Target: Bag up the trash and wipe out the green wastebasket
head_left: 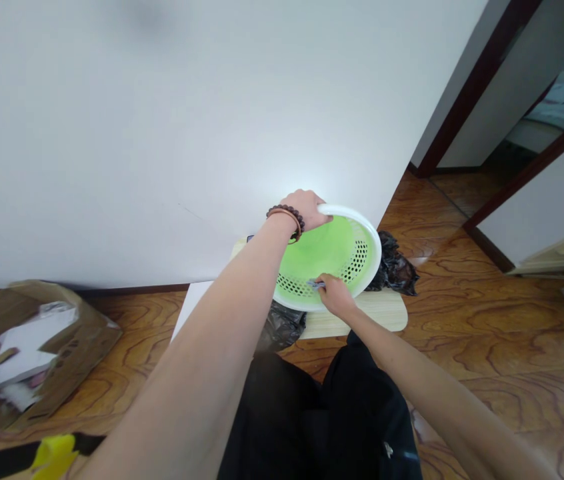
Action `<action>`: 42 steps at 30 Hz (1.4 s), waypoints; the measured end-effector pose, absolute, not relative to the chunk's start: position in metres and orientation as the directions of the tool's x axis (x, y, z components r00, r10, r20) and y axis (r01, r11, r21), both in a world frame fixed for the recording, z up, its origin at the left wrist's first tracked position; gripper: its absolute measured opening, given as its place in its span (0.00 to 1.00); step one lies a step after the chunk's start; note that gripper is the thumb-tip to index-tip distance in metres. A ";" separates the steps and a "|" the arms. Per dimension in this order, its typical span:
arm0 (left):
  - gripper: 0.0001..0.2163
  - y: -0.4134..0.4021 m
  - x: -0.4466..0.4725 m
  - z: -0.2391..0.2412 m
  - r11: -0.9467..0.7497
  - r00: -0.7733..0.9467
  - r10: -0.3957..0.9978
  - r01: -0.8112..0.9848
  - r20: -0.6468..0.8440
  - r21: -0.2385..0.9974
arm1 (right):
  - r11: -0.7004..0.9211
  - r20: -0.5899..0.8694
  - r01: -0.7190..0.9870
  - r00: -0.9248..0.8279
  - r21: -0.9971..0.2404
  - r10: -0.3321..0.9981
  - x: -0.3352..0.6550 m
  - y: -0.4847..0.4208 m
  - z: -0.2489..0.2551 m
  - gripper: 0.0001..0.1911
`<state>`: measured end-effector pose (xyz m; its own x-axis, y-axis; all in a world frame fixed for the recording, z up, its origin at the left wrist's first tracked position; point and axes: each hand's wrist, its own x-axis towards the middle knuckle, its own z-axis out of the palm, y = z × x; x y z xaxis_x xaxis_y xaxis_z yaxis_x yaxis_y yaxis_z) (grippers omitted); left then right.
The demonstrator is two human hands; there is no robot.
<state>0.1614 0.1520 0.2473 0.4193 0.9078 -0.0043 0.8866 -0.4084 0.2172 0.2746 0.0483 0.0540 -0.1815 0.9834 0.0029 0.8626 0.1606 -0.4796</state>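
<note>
A green plastic basket (329,243) with a white rim and perforated sides is tilted, its opening toward me, over a pale wooden board. My left hand (306,208), with beaded bracelets at its wrist, is closed around the upper left of the rim. Inside the basket, at the lower part, my right hand (336,293) is closed on a small grey-blue cloth (316,285). The cloth lies against the perforated side, and most of it is hidden by the fingers.
Under the basket is the pale wooden board (379,310). Crumpled black plastic bags (397,267) show beside it. A white wall (187,133) stands close behind. An open cardboard box (77,353) with papers sits on the wooden floor at left. A doorway (497,100) opens at right.
</note>
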 end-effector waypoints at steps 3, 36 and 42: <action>0.21 0.153 0.162 0.247 -0.432 0.439 0.899 0.878 0.013 0.208 | 0.166 0.104 0.924 -0.138 -0.344 0.985 0.291 0.064 0.066 0.14; 0.21 0.154 0.170 0.244 -0.405 0.412 0.911 0.887 0.018 0.222 | 0.099 -0.070 0.978 -0.114 -0.185 0.991 0.248 0.063 0.044 0.13; 0.20 0.152 0.165 0.246 -0.422 0.426 0.904 0.883 0.027 0.206 | 0.209 -0.050 0.918 -0.239 -0.338 0.970 0.224 0.058 0.043 0.16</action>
